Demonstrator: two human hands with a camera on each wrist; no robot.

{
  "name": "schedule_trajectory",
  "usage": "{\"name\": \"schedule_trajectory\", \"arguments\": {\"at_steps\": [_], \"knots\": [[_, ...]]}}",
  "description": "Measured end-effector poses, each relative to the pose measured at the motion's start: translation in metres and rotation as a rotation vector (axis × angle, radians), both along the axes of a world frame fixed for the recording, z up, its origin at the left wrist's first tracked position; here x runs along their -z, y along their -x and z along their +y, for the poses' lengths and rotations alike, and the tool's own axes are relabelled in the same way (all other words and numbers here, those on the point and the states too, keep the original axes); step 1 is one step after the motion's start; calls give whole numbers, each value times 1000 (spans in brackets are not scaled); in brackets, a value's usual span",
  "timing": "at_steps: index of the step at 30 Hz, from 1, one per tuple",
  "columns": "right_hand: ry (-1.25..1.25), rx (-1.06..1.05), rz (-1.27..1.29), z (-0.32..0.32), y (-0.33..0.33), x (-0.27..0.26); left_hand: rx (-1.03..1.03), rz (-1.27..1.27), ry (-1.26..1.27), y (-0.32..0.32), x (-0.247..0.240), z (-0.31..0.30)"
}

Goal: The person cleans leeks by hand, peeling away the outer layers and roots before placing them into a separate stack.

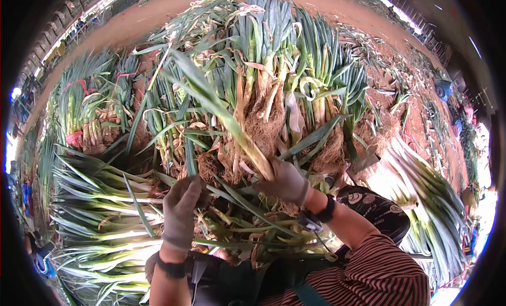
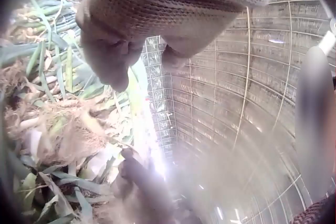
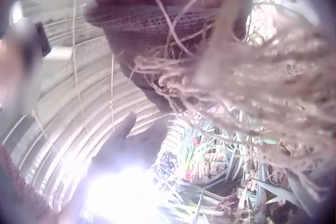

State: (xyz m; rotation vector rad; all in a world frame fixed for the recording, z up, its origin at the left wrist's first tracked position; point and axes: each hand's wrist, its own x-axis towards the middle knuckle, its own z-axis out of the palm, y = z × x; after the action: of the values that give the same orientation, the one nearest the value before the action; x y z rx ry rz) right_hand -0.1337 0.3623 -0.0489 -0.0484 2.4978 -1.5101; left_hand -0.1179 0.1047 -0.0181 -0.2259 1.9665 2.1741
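My gloved right hand [image 1: 287,183] grips a large green onion [image 1: 232,124] near its root end. Its pale lower stalk slants up and left from the fist to broad green leaves. Stringy roots [image 3: 210,82] hang across the right wrist view, partly over the right hand [image 3: 173,45]. My gloved left hand [image 1: 181,211] is raised to the left of the stalk, fingers bent loosely. In the left wrist view a gap shows between the thumb and fingers of the left hand [image 2: 131,35], with nothing held there. Loose leaves and stalks [image 1: 237,221] lie beneath both hands.
Upright bunches of green onions [image 1: 263,58] with shaggy roots stand ahead. Stripped green onions [image 1: 105,221] are piled at the left, and another white-stalked pile [image 1: 421,200] lies at the right. Red-tied bundles [image 1: 92,111] stand far left. Bare soil [image 1: 337,5] lies beyond.
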Motion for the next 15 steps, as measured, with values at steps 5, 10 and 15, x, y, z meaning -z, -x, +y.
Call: {"name": "schedule_trajectory", "arguments": {"at_steps": [5, 10, 15], "knots": [[-421, -135, 498, 8, -83, -1, 2, 82, -97, 3, -5, 33], [-536, -159, 590, 21, -114, -7, 152, 650, 273, -3, 37, 26], [-105, -298, 92, 42, -124, -22, -2, 249, -216, -38, -14, 49]]}}
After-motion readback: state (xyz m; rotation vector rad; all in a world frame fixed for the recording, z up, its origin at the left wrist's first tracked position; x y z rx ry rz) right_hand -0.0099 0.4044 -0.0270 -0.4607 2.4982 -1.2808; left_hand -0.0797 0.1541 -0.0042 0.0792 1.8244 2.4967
